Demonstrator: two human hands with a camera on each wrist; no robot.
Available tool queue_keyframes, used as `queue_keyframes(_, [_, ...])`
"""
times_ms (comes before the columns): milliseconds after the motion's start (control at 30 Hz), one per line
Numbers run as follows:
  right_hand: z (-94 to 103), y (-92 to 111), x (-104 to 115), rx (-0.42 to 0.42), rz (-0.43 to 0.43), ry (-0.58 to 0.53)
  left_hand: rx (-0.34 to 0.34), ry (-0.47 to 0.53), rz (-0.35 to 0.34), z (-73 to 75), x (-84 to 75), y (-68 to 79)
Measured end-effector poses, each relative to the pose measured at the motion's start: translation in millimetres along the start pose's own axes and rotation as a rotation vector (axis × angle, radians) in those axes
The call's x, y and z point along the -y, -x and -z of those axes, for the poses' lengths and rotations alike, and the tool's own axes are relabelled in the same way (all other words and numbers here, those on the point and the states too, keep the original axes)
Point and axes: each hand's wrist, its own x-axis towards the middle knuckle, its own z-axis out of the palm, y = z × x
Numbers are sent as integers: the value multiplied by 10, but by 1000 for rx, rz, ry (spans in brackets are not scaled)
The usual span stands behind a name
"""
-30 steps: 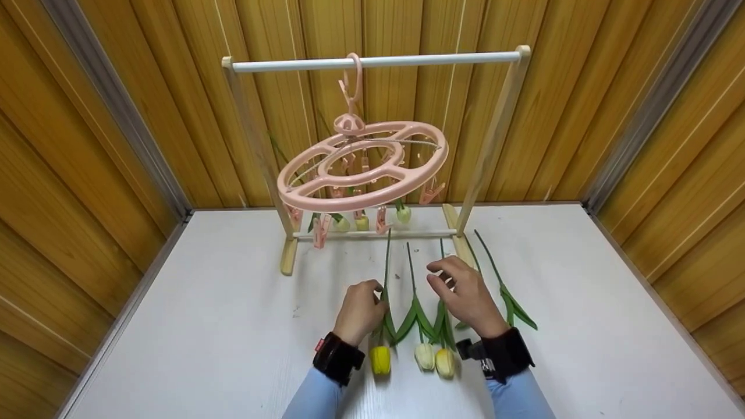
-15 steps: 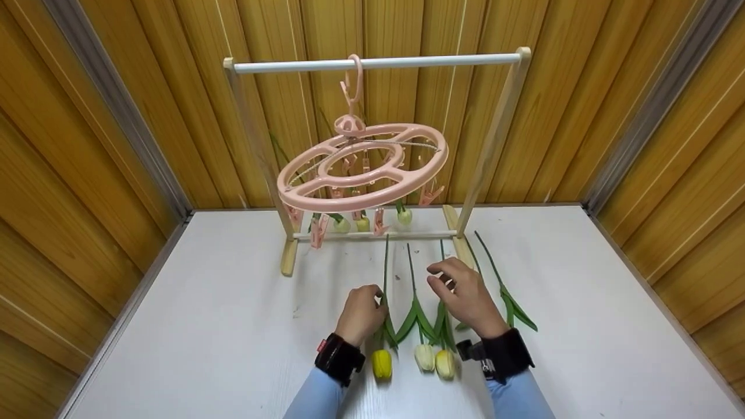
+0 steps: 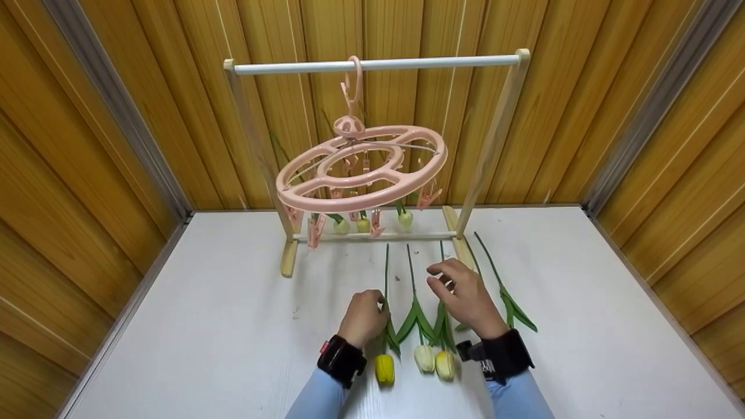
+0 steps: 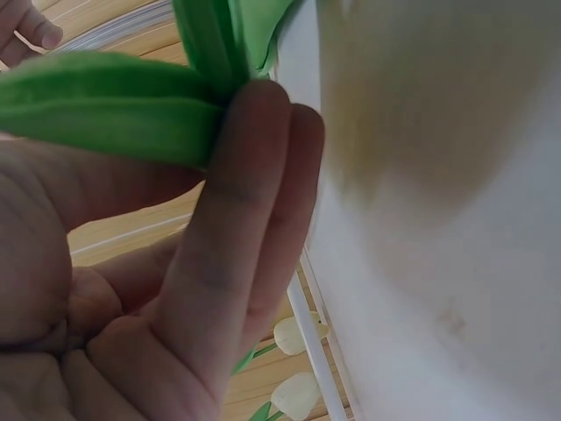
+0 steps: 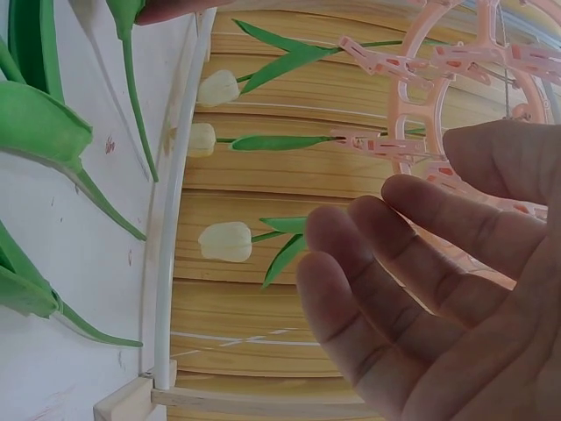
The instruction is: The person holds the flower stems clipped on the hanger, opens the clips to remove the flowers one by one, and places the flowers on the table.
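My left hand (image 3: 364, 319) pinches a yellow tulip (image 3: 384, 369) by its leaves and stem, the bloom facing me. In the left wrist view, thumb and fingers close on the green leaves (image 4: 114, 110). My right hand (image 3: 468, 297) is over the tabletop with relaxed, slightly bent fingers and holds nothing. Beside and below it lie a white tulip (image 3: 425, 359) and a cream-yellow tulip (image 3: 445, 365). Past the hands a round pink clip hanger (image 3: 361, 202) hangs tilted. Pale tulips (image 5: 225, 241) dangle bloom-down at its far side.
A wooden stand with a white top bar (image 3: 430, 61) bears the hanger. A white lower bar (image 3: 407, 236) runs between its feet. Several pink clips (image 3: 316, 231) dangle from the ring. Further tulip stems and leaves (image 3: 512, 302) lie to the right, partly behind my right hand.
My left hand has slid the yellow tulip slightly towards me and a little right. The hanger's clips sway slightly. My right hand has stayed in place.
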Motion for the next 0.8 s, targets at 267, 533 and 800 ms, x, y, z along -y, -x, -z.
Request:
queue_keyframes(267, [3,3,9,6,-12,10,-8,-17,16,-40,10,4])
queue_keyframes(533, [-14,5,-3,4,-3,5,14,-12,48,-53,12,-10])
queue_keyframes(800, [-39,16,-29,12,1,8,5,-15,48,-51,19,4])
